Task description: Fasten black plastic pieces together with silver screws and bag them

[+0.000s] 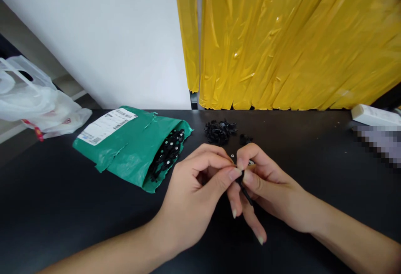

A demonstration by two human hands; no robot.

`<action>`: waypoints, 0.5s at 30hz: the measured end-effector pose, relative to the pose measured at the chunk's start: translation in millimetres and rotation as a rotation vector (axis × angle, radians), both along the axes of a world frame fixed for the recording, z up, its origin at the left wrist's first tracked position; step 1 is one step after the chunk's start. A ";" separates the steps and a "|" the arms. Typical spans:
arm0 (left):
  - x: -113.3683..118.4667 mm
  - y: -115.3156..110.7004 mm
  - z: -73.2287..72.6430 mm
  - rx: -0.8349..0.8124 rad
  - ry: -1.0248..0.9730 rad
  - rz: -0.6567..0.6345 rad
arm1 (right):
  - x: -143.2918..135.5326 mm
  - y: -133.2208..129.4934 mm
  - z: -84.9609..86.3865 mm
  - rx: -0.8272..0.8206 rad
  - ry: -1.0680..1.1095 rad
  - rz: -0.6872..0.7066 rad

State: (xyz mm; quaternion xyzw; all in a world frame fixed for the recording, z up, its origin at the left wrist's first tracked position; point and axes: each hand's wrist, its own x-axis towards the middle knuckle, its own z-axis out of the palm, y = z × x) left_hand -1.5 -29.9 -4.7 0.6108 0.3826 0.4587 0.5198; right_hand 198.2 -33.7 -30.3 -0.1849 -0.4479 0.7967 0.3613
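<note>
Between the fingertips of both hands is a small black part with a thin stem (247, 195) pointing down. My left hand (203, 186) pinches it with thumb and index finger, its other fingers stretched below. From the other side, the thumb and index finger of my right hand (266, 178) close on the same piece, and the fingers hide most of it. Small white-and-metal rings (251, 163) lie just behind my right fingers. Beyond the hands is a pile of black plastic bits (220, 132), with a smaller clump (246, 139) beside it.
A torn green mailing bag (131, 153) with a white label lies left of my hands, its mouth showing several black parts with silvery discs (171, 143). White plastic bags (40, 98) stand at far left. A white box (380, 116) sits at the right edge. Yellow plastic sheeting (282, 40) hangs behind the black table (78, 215).
</note>
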 end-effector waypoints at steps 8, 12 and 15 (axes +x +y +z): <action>1.9 0.2 3.0 -0.061 -0.082 -0.066 | -2.1 -2.2 -0.3 0.037 -0.037 -0.019; 3.5 -1.0 4.6 -0.093 -0.127 -0.044 | -3.9 -2.9 0.5 0.035 -0.017 -0.021; 4.4 -1.0 3.8 -0.191 -0.216 -0.082 | -3.1 -3.5 1.4 0.047 0.000 -0.030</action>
